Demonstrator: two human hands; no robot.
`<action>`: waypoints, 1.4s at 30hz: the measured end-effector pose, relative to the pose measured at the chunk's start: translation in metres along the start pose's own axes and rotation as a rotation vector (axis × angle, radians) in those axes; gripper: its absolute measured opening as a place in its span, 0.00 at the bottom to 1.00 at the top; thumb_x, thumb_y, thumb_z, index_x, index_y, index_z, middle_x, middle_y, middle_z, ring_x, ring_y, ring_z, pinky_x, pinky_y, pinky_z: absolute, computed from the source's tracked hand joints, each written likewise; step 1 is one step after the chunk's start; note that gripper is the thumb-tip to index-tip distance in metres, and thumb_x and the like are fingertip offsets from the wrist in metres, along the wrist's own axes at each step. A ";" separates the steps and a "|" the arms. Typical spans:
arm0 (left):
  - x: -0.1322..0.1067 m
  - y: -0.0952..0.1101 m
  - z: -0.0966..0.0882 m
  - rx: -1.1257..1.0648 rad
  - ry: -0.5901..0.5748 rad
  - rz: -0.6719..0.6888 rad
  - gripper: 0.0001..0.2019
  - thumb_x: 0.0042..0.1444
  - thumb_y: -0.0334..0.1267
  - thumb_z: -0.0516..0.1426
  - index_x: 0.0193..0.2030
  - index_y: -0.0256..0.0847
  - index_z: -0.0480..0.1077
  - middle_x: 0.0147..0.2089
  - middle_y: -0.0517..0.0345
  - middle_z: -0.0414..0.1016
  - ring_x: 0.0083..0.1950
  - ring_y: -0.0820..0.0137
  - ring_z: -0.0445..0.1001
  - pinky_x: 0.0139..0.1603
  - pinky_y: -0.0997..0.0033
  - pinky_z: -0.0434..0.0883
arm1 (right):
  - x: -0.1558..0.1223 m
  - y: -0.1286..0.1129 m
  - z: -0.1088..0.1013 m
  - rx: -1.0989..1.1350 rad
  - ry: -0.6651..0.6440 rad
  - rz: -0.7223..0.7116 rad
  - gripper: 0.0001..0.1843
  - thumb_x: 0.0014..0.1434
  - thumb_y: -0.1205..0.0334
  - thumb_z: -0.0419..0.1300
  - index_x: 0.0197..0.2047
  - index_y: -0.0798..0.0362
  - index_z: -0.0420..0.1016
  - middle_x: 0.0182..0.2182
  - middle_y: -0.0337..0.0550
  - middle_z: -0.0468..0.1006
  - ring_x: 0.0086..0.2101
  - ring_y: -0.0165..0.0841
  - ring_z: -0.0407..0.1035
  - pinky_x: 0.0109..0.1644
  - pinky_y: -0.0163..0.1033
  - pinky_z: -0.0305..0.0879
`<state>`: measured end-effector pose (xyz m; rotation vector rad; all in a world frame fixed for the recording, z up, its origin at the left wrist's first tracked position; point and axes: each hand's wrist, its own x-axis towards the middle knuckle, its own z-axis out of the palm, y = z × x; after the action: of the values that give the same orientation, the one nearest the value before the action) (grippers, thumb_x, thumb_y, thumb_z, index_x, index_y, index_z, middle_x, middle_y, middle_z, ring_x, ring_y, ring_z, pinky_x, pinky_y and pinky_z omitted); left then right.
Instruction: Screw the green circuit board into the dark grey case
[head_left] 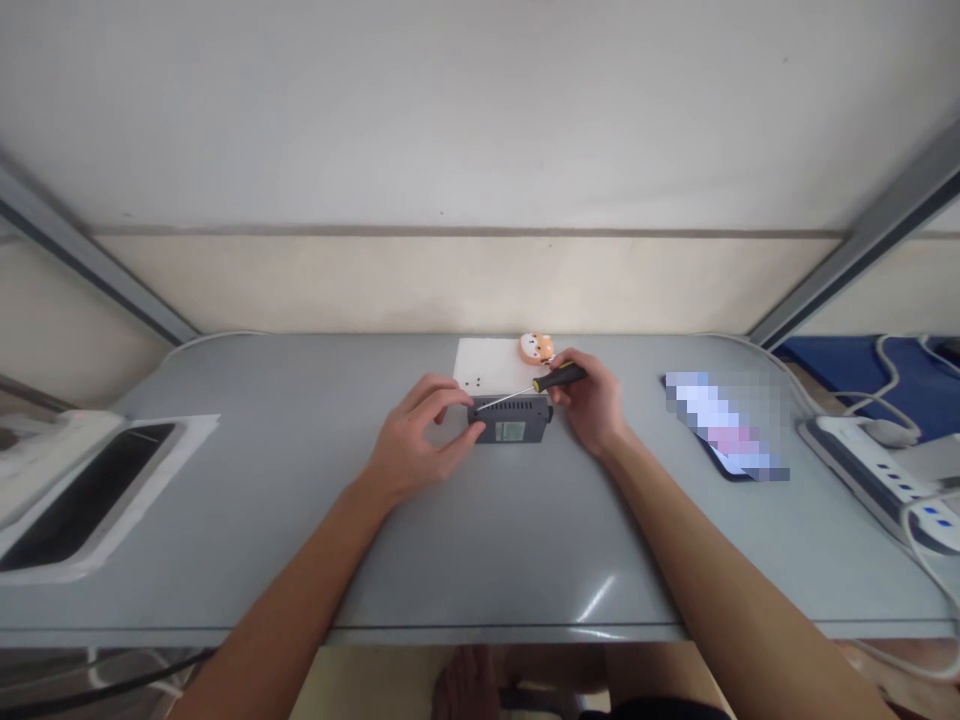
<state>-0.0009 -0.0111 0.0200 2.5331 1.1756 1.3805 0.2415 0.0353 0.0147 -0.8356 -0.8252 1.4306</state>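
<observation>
A small dark grey box (511, 421) with a label on its front stands on the grey table (480, 540) at the middle. My left hand (420, 435) grips the box's left end, fingers curled round it. My right hand (592, 400) is closed on a screwdriver (551, 379) with a black and yellow handle. The thin metal shaft slants down to the left, with its tip at the box's top left corner, close to my left fingers. Just behind the box lies a white sheet (487, 362) with a few tiny dark specks on it.
A small orange and white animal figure (536, 347) sits behind the box. A phone (724, 425) lies at the right, a power strip (877, 470) with cables beyond it. At the far left is a white tray-like device with a dark panel (82, 495). A wall stands behind the table.
</observation>
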 end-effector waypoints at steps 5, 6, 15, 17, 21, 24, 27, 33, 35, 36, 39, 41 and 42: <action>-0.002 -0.002 0.000 0.009 -0.024 -0.020 0.07 0.60 0.34 0.64 0.45 0.43 0.73 0.46 0.56 0.75 0.34 0.73 0.69 0.36 0.70 0.71 | 0.000 0.000 0.001 0.002 0.007 0.005 0.10 0.57 0.57 0.59 0.29 0.53 0.75 0.20 0.39 0.67 0.20 0.27 0.61 0.25 0.34 0.52; -0.002 -0.002 0.001 0.007 -0.023 -0.015 0.07 0.60 0.34 0.64 0.44 0.43 0.74 0.46 0.55 0.75 0.35 0.73 0.70 0.36 0.70 0.71 | -0.001 0.000 0.001 -0.003 0.007 0.003 0.10 0.57 0.57 0.59 0.28 0.53 0.75 0.20 0.39 0.67 0.20 0.27 0.62 0.25 0.34 0.52; -0.003 -0.007 0.001 0.045 -0.059 0.061 0.03 0.64 0.34 0.61 0.44 0.44 0.74 0.46 0.54 0.74 0.35 0.72 0.71 0.37 0.69 0.72 | 0.003 0.000 -0.003 -0.002 0.046 -0.032 0.11 0.56 0.54 0.61 0.28 0.52 0.74 0.21 0.38 0.68 0.21 0.27 0.61 0.25 0.35 0.53; -0.002 -0.007 0.000 0.083 -0.074 0.115 0.03 0.64 0.33 0.60 0.44 0.44 0.74 0.45 0.54 0.74 0.32 0.73 0.69 0.36 0.69 0.71 | 0.005 0.004 -0.004 -0.047 0.074 -0.052 0.14 0.60 0.50 0.60 0.30 0.52 0.74 0.22 0.38 0.70 0.21 0.26 0.59 0.25 0.35 0.52; 0.002 -0.006 -0.004 0.176 -0.089 0.218 0.03 0.65 0.31 0.59 0.43 0.43 0.72 0.44 0.54 0.74 0.30 0.74 0.66 0.36 0.69 0.70 | 0.004 0.010 -0.002 -0.290 0.078 -0.101 0.18 0.65 0.44 0.58 0.39 0.51 0.76 0.27 0.38 0.77 0.21 0.25 0.55 0.25 0.34 0.50; 0.004 -0.005 -0.005 0.237 -0.088 0.266 0.03 0.65 0.30 0.59 0.43 0.43 0.72 0.44 0.54 0.74 0.30 0.74 0.67 0.35 0.70 0.70 | 0.000 0.012 0.000 -0.404 0.068 -0.097 0.18 0.64 0.42 0.60 0.40 0.49 0.76 0.29 0.38 0.79 0.23 0.25 0.57 0.26 0.33 0.53; 0.004 -0.006 -0.005 0.263 -0.087 0.284 0.04 0.64 0.30 0.58 0.42 0.43 0.72 0.43 0.55 0.75 0.30 0.73 0.68 0.36 0.69 0.70 | -0.002 0.012 0.002 -0.422 0.070 -0.096 0.19 0.63 0.41 0.61 0.39 0.49 0.76 0.28 0.37 0.79 0.23 0.26 0.58 0.27 0.33 0.54; 0.003 -0.004 -0.005 0.256 -0.084 0.260 0.05 0.65 0.30 0.57 0.40 0.43 0.72 0.42 0.55 0.75 0.30 0.73 0.69 0.36 0.69 0.70 | 0.003 0.010 -0.003 -0.316 0.086 -0.090 0.19 0.63 0.41 0.60 0.39 0.50 0.76 0.28 0.38 0.78 0.22 0.26 0.56 0.25 0.35 0.51; 0.002 -0.003 -0.004 0.250 -0.084 0.239 0.05 0.66 0.30 0.57 0.40 0.43 0.72 0.40 0.56 0.75 0.30 0.73 0.68 0.35 0.69 0.69 | 0.007 0.007 -0.007 -0.184 0.081 -0.074 0.18 0.62 0.43 0.61 0.39 0.50 0.76 0.26 0.37 0.76 0.21 0.26 0.55 0.24 0.35 0.49; 0.002 -0.003 -0.003 0.236 -0.083 0.229 0.05 0.66 0.30 0.56 0.40 0.43 0.72 0.40 0.56 0.75 0.30 0.73 0.69 0.34 0.69 0.69 | 0.009 0.006 -0.010 -0.114 0.077 -0.071 0.17 0.60 0.43 0.62 0.38 0.50 0.76 0.25 0.37 0.75 0.20 0.26 0.55 0.23 0.36 0.48; 0.002 -0.001 -0.002 0.137 -0.072 0.179 0.04 0.66 0.30 0.57 0.41 0.43 0.72 0.39 0.56 0.75 0.33 0.72 0.71 0.36 0.69 0.70 | 0.011 -0.002 -0.017 0.059 0.091 -0.091 0.19 0.58 0.41 0.64 0.33 0.50 0.74 0.22 0.36 0.70 0.20 0.26 0.58 0.23 0.36 0.48; 0.002 0.001 -0.003 0.052 -0.071 0.114 0.03 0.65 0.31 0.58 0.42 0.43 0.72 0.40 0.56 0.75 0.36 0.71 0.73 0.39 0.69 0.72 | 0.011 -0.008 -0.021 0.147 0.128 -0.104 0.22 0.57 0.40 0.65 0.29 0.51 0.72 0.22 0.36 0.68 0.19 0.25 0.59 0.22 0.36 0.48; 0.002 0.003 -0.004 0.022 -0.065 0.079 0.03 0.65 0.31 0.58 0.42 0.43 0.72 0.41 0.55 0.74 0.38 0.70 0.74 0.40 0.68 0.73 | 0.011 -0.011 -0.022 0.182 0.148 -0.102 0.22 0.56 0.40 0.66 0.28 0.51 0.71 0.23 0.36 0.68 0.19 0.25 0.58 0.22 0.36 0.48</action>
<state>-0.0015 -0.0127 0.0251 2.6447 1.0974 1.2962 0.2663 0.0467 0.0132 -0.7399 -0.6071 1.3156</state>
